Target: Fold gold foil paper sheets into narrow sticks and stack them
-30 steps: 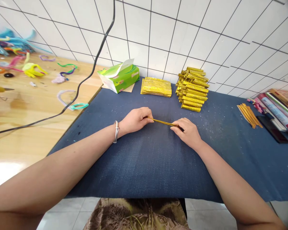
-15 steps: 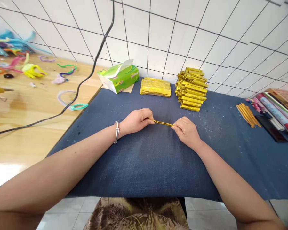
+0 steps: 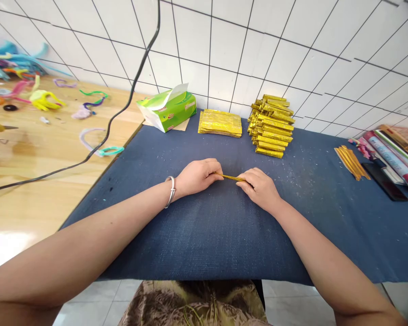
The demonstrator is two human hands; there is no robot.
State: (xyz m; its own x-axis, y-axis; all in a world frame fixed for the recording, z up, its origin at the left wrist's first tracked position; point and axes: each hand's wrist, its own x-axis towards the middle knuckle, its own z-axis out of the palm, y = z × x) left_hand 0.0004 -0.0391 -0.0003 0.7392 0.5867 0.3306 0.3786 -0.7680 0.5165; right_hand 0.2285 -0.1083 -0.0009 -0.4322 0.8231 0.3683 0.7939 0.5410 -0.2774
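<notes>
Between my two hands stretches a thin strip of folded gold paper (image 3: 230, 177), seen almost edge-on above the blue cloth. My left hand (image 3: 201, 176), with a silver bangle at the wrist, pinches its left end. The right end is pinched between thumb and fingers of my right hand (image 3: 261, 186). Beyond the hands lies a flat stack of gold paper sheets (image 3: 220, 123). To its right stands a pile of narrow rolled or folded gold paper pieces (image 3: 271, 127). Several flat golden strips (image 3: 352, 163) lie farther right.
A green tissue box (image 3: 168, 111) stands at the back left. A black cable (image 3: 122, 111) hangs across the left side. Colourful pipe cleaners (image 3: 13, 61) litter the wooden table (image 3: 37, 149). A black flat object (image 3: 385, 181) and stationery (image 3: 392, 154) sit at the right. White tiled wall (image 3: 190, 40) behind.
My hands have come slightly closer together, so less of the gold strip shows between them. My left hand has shifted a little right and down, the right hand a little left.
</notes>
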